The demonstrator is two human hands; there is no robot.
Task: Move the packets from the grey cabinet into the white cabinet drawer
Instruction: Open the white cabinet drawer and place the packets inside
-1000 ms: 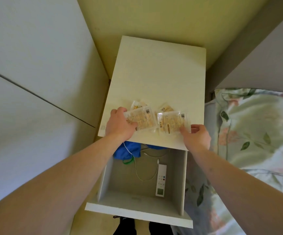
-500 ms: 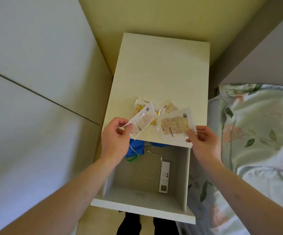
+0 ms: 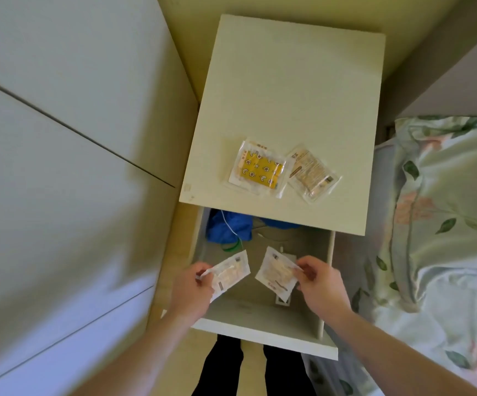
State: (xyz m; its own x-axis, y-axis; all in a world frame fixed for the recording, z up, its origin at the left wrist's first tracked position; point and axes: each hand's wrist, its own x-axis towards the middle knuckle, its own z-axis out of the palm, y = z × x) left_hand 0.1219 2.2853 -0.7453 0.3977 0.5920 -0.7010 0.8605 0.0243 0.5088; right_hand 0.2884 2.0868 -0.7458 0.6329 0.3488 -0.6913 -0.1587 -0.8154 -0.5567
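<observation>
The white cabinet (image 3: 288, 90) has its drawer (image 3: 260, 328) pulled out toward me. Over the open drawer, my left hand (image 3: 191, 292) pinches a clear packet (image 3: 230, 274) by its corner. My right hand (image 3: 321, 287) pinches a second clear packet (image 3: 277, 274) beside it. On the cabinet top lie two more packets: one with a yellow patterned card (image 3: 260, 168) and a clear one (image 3: 311, 175) to its right, touching it.
Inside the drawer sit a blue cloth (image 3: 228, 225), a thin white cable (image 3: 231, 230) and a white remote, mostly hidden by the right packet. Grey cabinet doors (image 3: 60, 167) fill the left. A floral-covered bed (image 3: 443, 224) lies to the right. My legs (image 3: 248, 370) stand below the drawer.
Both hands lifted a packet off the cabinet top and carried them down toward me over the open drawer. Two packets are left uncovered on the top.
</observation>
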